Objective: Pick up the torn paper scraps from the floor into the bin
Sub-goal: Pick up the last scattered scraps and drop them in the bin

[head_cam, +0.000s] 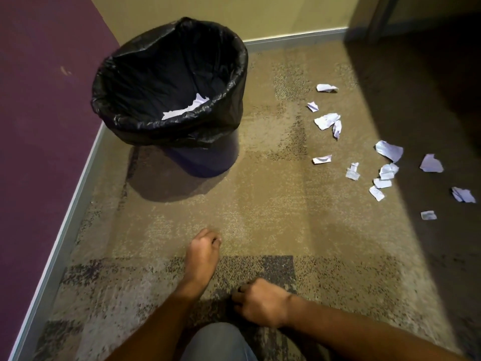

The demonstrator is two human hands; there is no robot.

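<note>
A round bin (208, 162) lined with a black plastic bag (166, 82) stands on the carpet in the corner, upper left. A white paper scrap (187, 108) lies inside it. Several torn white paper scraps (326, 121) are scattered on the carpet to the right, from near the bin out to a scrap (463, 195) in the shadow. My left hand (204, 250) hovers low over the carpet below the bin, fingers curled, nothing visible in it. My right hand (260, 303) is lower and nearer to me, fingers curled in a loose fist, nothing visible in it.
A purple wall (44, 100) with a grey baseboard runs along the left; a yellow wall (260, 14) closes the back. Dark shadow covers the floor at the right. My knee (218, 342) in grey cloth shows at the bottom edge.
</note>
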